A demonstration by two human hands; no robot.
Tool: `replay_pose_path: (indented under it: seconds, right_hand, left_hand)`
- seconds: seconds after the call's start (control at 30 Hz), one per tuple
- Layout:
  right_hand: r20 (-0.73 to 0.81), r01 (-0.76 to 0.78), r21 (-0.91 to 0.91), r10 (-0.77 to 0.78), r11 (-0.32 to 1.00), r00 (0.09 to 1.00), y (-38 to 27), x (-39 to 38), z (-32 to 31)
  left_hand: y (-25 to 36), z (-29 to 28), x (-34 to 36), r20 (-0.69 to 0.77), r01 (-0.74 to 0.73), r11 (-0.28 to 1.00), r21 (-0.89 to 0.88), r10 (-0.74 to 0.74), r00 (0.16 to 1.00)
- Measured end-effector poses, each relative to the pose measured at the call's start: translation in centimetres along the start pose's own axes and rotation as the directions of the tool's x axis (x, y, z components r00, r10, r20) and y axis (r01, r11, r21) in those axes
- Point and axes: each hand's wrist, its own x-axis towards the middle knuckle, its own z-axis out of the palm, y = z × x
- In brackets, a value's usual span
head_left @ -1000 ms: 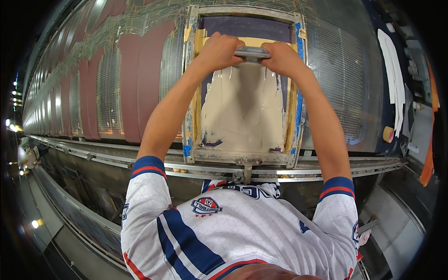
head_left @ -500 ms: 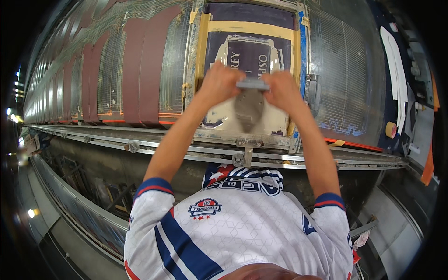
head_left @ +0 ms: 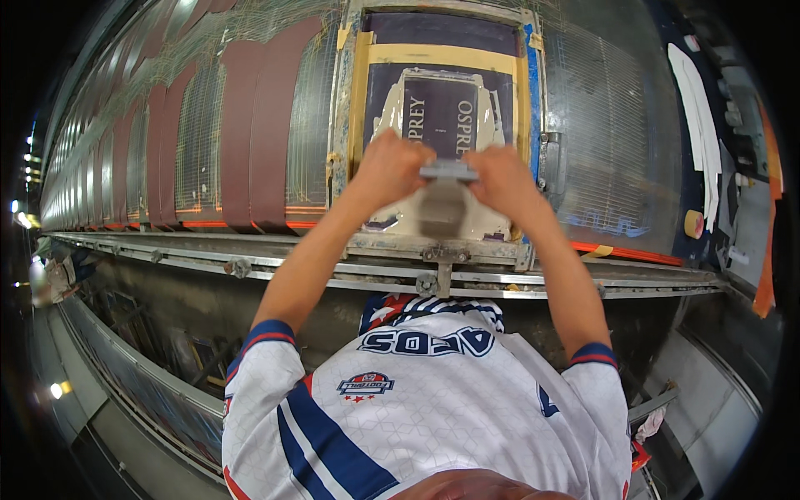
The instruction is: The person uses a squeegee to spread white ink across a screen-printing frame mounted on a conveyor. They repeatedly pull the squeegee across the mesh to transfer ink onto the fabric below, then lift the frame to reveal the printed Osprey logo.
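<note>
Pretty boxed in around the squeegee (head_left: 444, 193): screen frame (head_left: 354, 142) walls on both sides, metal rail (head_left: 533, 279) and clamp bracket (head_left: 442, 265) right below, both hands (head_left: 392, 167) (head_left: 498, 179) hogging the handle, open mesh (head_left: 442, 112) above, plus bare table (head_left: 608, 125) off right.

A long printing bench (head_left: 250, 125) curves away to the left of the hands, covered in dark red rectangular fabric panels (head_left: 267, 125) set side by side with pale gridded gaps between them. A grey metal rail (head_left: 250, 258) runs along its near edge, below the hands. Right of the hands lies a bare gridded stretch of surface (head_left: 608, 142), then a roll of yellow tape (head_left: 692, 223) and a white cloth strip (head_left: 696, 108). Small bright lamps (head_left: 29, 158) glow far left; the grey floor (head_left: 108, 442) below is dim.
</note>
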Motion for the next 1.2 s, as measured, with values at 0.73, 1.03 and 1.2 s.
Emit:
replay_pose_path:
  seconds: [0.73,1.03,1.2]
  right_hand:
    - [-0.096,0.101,0.068,-0.094,0.993,0.991,1.4,2.2,1.7]
    - [-0.483,-0.242,0.127,0.273,0.962,0.832,4.0,-4.1,-0.5]
    - [-0.393,-0.603,0.437,0.745,0.667,0.539,13.1,-2.3,1.4]
  left_hand:
    - [-1.1,0.5,0.6,-0.116,-0.007,1.0,-0.016,0.005,0.993]
    - [4.5,1.3,-6.6,-0.144,0.036,0.999,0.019,-0.033,0.989]
    - [4.5,1.2,-6.3,-0.103,0.065,0.998,0.008,-0.064,0.993]
